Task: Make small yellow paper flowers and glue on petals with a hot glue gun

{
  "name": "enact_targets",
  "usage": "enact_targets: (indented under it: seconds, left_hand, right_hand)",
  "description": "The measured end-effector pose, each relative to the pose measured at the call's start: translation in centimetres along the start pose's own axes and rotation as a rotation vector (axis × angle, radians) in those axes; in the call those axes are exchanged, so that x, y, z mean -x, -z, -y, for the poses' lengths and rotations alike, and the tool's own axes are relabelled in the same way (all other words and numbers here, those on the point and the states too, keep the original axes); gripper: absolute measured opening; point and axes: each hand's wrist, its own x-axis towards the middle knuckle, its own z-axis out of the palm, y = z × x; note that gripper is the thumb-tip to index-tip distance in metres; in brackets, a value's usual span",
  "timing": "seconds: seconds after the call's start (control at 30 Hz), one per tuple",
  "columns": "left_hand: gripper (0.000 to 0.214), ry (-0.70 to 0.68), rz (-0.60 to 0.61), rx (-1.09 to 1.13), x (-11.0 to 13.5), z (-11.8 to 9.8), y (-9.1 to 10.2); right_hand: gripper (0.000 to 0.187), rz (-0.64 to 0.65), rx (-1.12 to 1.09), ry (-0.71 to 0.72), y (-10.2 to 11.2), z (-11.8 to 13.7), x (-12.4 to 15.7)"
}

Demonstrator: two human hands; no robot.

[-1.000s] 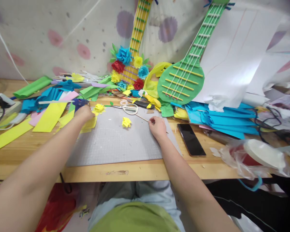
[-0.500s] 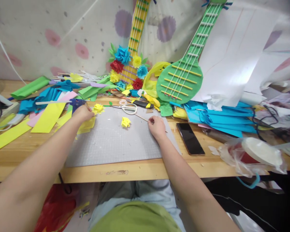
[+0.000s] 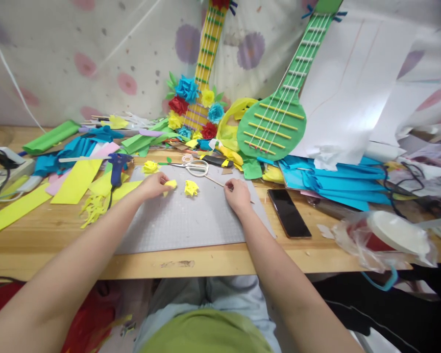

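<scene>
Taking directions from the middle of the mat (image 3: pixel 191 228), find the yellow scrap (image 3: pixel 172 184) toward eleven o'clock, pinched in the left hand (image 3: pixel 155 186), and the stick (image 3: pixel 216 181) toward two o'clock, gripped in the right hand (image 3: pixel 237 194); see both hands set well apart, each closed on its own piece. Judge the scrap to be light, thin and soft, probably paper, unlikely to slip but quick to crease or tear; best pinched lightly at one edge. Cannot make out its folds, being partly covered. Judge the stick to be light too, yet stiff and slim, apt to roll in the grip and perhaps to snap under a hard bend; well taken near its middle, with the far end clear just beside the scissors (image 3: pixel 197 168) at twelve o'clock. Treat the flower (image 3: pixel 191 189), between the hands at twelve o'clock, as almost weightless and easily crushed: better lifted by the base than by the petals. Mind the glue gun (image 3: pixel 116 170) toward ten o'clock, likely heavier, and possibly hot at the nozzle; safest by the handle.
</scene>
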Motion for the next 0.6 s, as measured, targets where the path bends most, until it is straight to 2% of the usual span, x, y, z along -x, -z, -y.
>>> enact_targets:
  seconds: [0.1, 0.2, 0.27, 0.37, 0.47, 0.53, 0.6]
  left_hand:
    - [0.039, -0.016, -0.083, -0.121, 0.0, 0.1, 0.7]
    - [0.033, 0.056, -0.225, -0.195, 1.0, 0.8, 2.5]
    - [0.029, 0.147, -0.383, -0.215, 2.2, 1.8, 3.4]
    - [0.032, 0.295, -0.638, -0.174, 4.1, 3.9, 3.5]
    - [0.039, 0.293, -0.845, -0.159, 5.2, 5.9, 3.0]
    - [0.052, 0.336, -0.895, -0.129, 5.0, 6.7, 3.1]
    - [0.062, 0.421, -0.821, -0.078, 4.3, 7.1, 3.7]
  right_hand:
    - [0.016, -0.003, -0.010, -0.001, 0.0, 0.0, 0.0]
    - [0.016, -0.004, -0.007, -0.001, 0.0, 0.0, 0.0]
    - [0.016, -0.013, 0.005, 0.003, 0.1, 0.0, 0.0]
    - [0.016, -0.041, 0.018, 0.018, 0.2, 0.2, 0.1]
    - [0.017, -0.031, 0.039, 0.029, 0.3, 0.4, 0.2]
    - [0.016, 0.001, 0.069, 0.031, 0.3, 0.5, 0.3]
    - [0.015, 0.022, 0.099, 0.021, 0.3, 0.6, 0.3]
